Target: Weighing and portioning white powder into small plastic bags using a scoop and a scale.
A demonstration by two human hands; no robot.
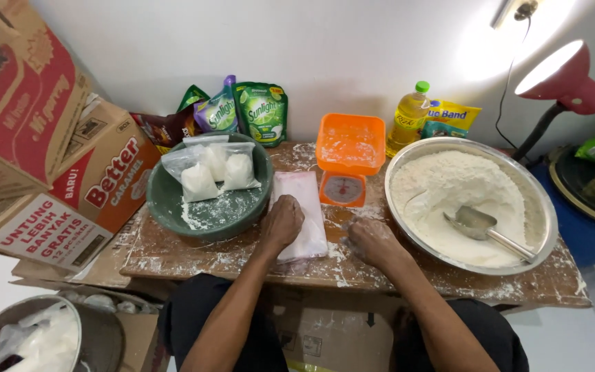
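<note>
Head view: left hand lies flat, palm down, on the flour bag at frame centre, on the table. Right hand loosely curled, empty, on bare wood just right of it. Judgement: press evenly so air leaves without flour spilling; keep clear of the scale.

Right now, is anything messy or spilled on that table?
Yes. White flour dust is scattered over the wooden table, mostly around the hands and beside the big metal bowl. Some has also spilled inside the green bowl under the filled bags. Nothing looks broken or tipped.
</note>
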